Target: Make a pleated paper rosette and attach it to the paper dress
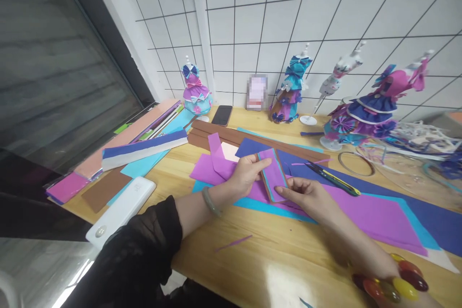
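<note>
Holding a layered purple piece (273, 175) in 2 hands, over purple sheets (378, 216)
Left hand (247, 175) pinches its upper end, right hand (306, 195) its lower end; uneven pulling could skew the layers, and a careless reach could bump the cutter (334, 179).

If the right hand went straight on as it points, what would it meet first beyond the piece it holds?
Probably the left hand, which pinches the other side of that layered purple piece; one view leaves depth unclear.
</note>
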`<action>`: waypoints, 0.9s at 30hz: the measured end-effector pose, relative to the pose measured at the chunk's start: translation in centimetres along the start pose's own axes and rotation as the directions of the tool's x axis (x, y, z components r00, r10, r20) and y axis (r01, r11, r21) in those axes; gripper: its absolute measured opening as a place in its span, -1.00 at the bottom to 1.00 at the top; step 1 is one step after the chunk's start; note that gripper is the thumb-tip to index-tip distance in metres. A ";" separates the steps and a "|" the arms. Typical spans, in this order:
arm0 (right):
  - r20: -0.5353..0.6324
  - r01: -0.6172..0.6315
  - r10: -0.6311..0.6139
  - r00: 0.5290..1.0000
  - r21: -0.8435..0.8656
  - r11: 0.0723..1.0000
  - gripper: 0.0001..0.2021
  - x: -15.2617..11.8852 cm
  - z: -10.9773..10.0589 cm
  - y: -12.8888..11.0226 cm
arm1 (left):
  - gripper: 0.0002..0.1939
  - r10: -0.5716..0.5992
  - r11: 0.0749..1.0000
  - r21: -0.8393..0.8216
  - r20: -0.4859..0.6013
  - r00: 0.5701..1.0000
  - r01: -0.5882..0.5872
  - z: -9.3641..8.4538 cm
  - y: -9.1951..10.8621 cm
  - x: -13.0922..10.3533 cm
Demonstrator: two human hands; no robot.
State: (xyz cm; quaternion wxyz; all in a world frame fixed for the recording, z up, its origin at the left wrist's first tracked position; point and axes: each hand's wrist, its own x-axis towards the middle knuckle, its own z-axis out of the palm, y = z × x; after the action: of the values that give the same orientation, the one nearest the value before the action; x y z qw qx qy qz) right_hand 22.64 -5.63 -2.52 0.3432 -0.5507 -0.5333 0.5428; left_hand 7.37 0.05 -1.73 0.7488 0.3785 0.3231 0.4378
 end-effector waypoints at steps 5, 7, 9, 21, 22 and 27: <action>-0.010 -0.058 0.058 0.998 -0.019 0.998 -0.69 -0.2 0.1 -0.2 | -0.69 0.013 0.999 0.035 0.044 0.999 -0.015 -0.3 -0.1 0.2; -0.001 -0.060 0.060 0.998 0.006 0.998 -0.70 -0.3 0.2 -0.5 | -0.69 0.020 0.998 0.057 0.050 0.999 -0.022 -0.5 -0.2 0.3; 0.004 -0.054 0.054 0.999 0.042 0.998 -0.71 -0.4 0.2 -0.8 | -0.69 0.028 0.997 0.070 0.051 0.998 -0.032 -0.7 -0.3 0.3; 0.011 -0.008 0.008 1.000 0.020 1.000 -0.78 -0.3 0.1 -0.6 | -0.74 0.061 0.965 0.255 0.003 0.998 -0.060 -1.4 -0.2 1.2; -0.001 -0.006 0.006 1.000 0.018 1.000 -0.76 -0.3 0.1 -0.6 | -0.74 0.047 0.967 0.250 0.012 0.999 -0.048 -1.4 -0.2 1.2; -0.065 0.062 -0.064 0.996 -0.028 0.998 -0.41 -0.5 0.2 -0.7 | -0.75 0.055 0.965 0.255 0.034 0.998 -0.062 -1.6 -0.2 1.3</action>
State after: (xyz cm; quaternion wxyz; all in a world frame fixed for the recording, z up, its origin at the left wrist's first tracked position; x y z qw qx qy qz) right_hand 22.37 -5.98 -1.74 0.3704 -0.5557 -0.5458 0.5061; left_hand 6.72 1.58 -2.89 0.6846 0.4871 0.3557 0.4093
